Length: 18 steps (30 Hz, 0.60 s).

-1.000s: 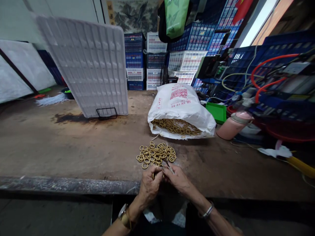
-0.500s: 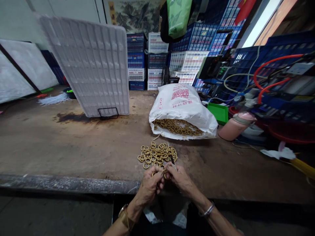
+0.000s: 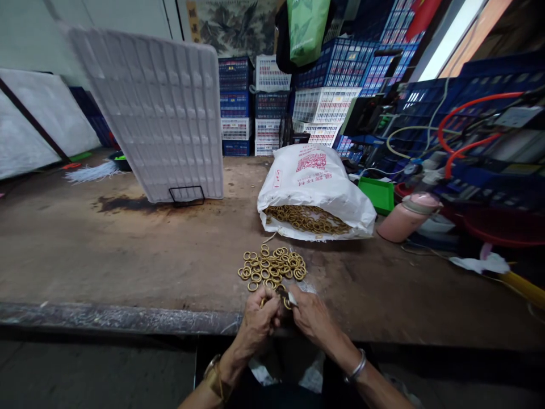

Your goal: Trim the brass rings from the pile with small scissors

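Note:
A loose pile of brass-coloured rings [image 3: 272, 267] lies on the table just beyond my hands. My left hand [image 3: 259, 315] is closed, with a ring [image 3: 263, 303] showing at its fingertips. My right hand [image 3: 313, 312] is closed round a small tool [image 3: 292, 299] with a pale body; a dark end points toward my left hand. Another ring [image 3: 287, 304] hangs at the right fingertips, beneath the tool. Whether more rings are inside the left fist cannot be seen. Behind the pile, a white woven sack [image 3: 315, 176] lies on its side, its mouth showing many similar rings.
A ribbed whitish plastic tray [image 3: 157, 113] stands upright in a black wire stand [image 3: 187, 195]. To the right are a pink bottle [image 3: 409, 216], a green tray [image 3: 377, 195] and red hoses. Stacked crates [image 3: 272, 105] line the back. The table's front edge [image 3: 128, 321] runs below.
My right hand has drawn slightly away from the left, opening a small gap. Its tool has turned from pointing away over the pile to pointing left. The pile and sack look unchanged.

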Available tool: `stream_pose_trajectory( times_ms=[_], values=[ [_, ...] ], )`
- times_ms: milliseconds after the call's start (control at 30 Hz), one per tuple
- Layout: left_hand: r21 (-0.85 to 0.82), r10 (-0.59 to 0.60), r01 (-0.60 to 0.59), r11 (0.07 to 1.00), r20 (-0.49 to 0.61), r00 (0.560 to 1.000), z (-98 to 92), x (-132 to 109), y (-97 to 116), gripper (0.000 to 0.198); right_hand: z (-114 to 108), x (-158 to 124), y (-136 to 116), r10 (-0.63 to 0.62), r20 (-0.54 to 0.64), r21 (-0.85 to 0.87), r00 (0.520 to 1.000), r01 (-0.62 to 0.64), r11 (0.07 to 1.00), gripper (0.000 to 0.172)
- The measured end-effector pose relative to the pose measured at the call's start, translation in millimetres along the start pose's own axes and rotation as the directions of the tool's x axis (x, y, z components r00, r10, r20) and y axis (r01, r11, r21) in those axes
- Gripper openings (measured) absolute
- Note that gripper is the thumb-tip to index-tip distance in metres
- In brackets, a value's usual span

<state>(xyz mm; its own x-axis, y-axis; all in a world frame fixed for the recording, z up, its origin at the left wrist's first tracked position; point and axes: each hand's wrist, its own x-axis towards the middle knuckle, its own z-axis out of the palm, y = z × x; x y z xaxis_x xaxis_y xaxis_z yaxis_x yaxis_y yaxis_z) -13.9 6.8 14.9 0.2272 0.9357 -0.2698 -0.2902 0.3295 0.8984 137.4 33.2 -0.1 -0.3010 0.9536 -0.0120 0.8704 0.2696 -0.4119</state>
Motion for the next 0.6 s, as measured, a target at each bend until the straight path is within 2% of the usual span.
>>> stream_pose_trajectory(
  times_ms=[100,167,200,300,367,433,500,600],
  values=[
    [0.016,-0.048,0.046,0.999,0.177,0.983,0.8,-18,3,0.025,-4,1,24,0.097,-0.069,-0.058,0.993,-0.101,0.993,0.017],
    [0.033,-0.133,0.129,0.991,0.286,0.949,0.1,-29,-4,0.023,-6,-3,41,0.140,-0.106,-0.066,0.984,-0.148,0.987,0.014],
    [0.036,-0.190,0.188,0.981,0.308,0.932,-1.1,-32,-11,0.022,-7,-7,47,0.158,-0.120,-0.045,0.980,-0.164,0.985,0.013],
    [-0.020,-0.351,0.369,0.929,0.267,0.897,-7.6,-34,-46,0.023,-7,-21,57,0.200,-0.123,0.051,0.972,-0.195,0.980,0.017],
    [-0.046,-0.456,0.480,0.876,0.244,0.856,-12.8,-30,-72,0.023,-5,-30,55,0.198,-0.094,0.095,0.976,-0.190,0.977,0.019],
    [-0.098,-0.552,0.572,0.814,0.174,0.816,-17.1,-24,-94,0.021,-3,-38,48,0.165,-0.074,0.107,0.983,-0.157,0.982,0.016],
    [-0.154,-0.614,0.621,0.768,0.098,0.784,-19.7,-17,-110,0.019,-1,-42,40,0.115,-0.086,0.086,0.990,-0.107,0.990,0.016],
    [-0.217,-0.616,0.605,0.766,0.018,0.787,-19.7,-4,-125,0.016,0,-42,31,0.081,-0.128,0.010,0.988,-0.081,0.997,0.016]
  ],
)
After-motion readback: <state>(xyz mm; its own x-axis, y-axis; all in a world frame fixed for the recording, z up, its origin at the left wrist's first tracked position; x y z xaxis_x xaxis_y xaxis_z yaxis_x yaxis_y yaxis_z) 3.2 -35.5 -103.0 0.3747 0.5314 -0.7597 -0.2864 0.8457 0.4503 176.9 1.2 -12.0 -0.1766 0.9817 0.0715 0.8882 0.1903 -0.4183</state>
